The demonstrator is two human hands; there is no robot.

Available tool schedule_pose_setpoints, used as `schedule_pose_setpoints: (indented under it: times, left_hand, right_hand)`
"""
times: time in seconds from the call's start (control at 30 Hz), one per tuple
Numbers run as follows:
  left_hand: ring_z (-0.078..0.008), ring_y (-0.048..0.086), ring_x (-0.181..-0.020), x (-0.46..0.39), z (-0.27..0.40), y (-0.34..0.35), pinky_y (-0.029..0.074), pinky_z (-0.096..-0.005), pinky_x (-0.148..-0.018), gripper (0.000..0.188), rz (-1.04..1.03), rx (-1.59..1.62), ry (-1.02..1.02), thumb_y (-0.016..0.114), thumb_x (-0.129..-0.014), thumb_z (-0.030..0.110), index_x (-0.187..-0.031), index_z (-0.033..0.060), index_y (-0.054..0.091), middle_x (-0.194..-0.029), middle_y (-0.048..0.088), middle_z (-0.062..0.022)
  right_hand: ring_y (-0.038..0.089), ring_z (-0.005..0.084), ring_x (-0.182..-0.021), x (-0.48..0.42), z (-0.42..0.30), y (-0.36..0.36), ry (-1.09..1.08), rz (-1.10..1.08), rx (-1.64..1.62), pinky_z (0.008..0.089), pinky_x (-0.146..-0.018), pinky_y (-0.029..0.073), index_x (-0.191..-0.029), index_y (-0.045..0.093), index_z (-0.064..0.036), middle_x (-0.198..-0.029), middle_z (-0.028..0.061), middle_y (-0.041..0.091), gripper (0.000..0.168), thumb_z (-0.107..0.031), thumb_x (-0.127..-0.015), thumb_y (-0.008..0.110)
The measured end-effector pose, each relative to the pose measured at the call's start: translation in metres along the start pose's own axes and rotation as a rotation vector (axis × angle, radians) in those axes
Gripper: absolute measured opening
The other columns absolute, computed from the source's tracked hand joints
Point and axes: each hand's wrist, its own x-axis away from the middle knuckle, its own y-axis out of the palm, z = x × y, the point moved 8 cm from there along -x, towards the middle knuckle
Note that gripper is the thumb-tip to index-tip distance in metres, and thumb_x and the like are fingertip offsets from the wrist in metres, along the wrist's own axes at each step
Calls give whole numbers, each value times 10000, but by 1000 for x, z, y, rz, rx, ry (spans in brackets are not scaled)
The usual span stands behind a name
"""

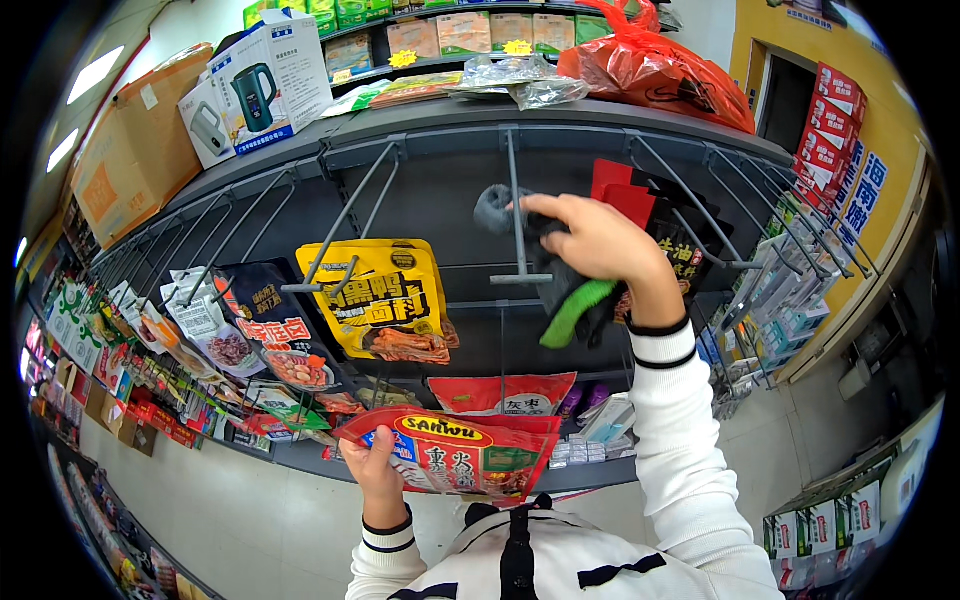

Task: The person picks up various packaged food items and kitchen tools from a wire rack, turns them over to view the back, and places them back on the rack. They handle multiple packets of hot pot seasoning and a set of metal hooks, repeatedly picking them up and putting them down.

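My left hand [375,465] grips the left edge of several stacked red Sanwu seasoning pouches [480,454], low before my chest. Up at the rack, my right hand [600,229] has its fingers at a metal hanging hook [517,210] and holds a dark grey cloth [556,277], part of which shows bunched behind the hook. A bright green piece [577,315] hangs below that hand beside the cloth. No pouches hang on this hook. Yellow food pouches [382,300] hang on the hook to the left, and black and red pouches [679,247] hang to the right, partly behind my right forearm.
Overhead, the shelf edge [465,112] carries kettle boxes [262,82], a cardboard carton [135,150] and a red plastic bag [652,71]. Metal hooks jut out on both sides. A red pouch [502,390] and small boxes [592,450] lie on the lower shelf.
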Motion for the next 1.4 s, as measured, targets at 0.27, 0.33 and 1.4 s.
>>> schedule_pose_setpoints:
  times: [0.27, 0.33, 1.4]
  left_hand:
    - [-199, 583, -753, 0, -11, 11, 468, -306, -720, 246, -20, 27, -41, 557, -771, 112, -965, -1, 455, -866, 578, -133]
    - [-199, 583, -751, 3, -11, 9, 468, -306, -720, 240, -15, 33, -24, 554, -772, 112, -962, -1, 460, -867, 579, -132]
    - [-191, 581, -763, 35, -2, -52, 466, -305, -724, 241, 240, -74, -16, 549, -775, 114, -969, -16, 488, -873, 582, -123]
  right_hand:
    - [528, 189, -918, 40, -20, 1, -43, -274, -617, 266, -814, 390, -1149, 470, -50, -1007, 115, 562, 417, -75, -738, 534]
    - [484, 107, -934, 53, -11, 4, 16, -279, -945, 236, -849, 356, -1168, 440, 0, -1017, 45, 541, 431, -91, -761, 546]
    - [463, 283, -940, -11, 146, 299, 149, -48, 510, 390, -747, 415, -987, 591, -229, -1134, 74, 440, 248, -191, -773, 472]
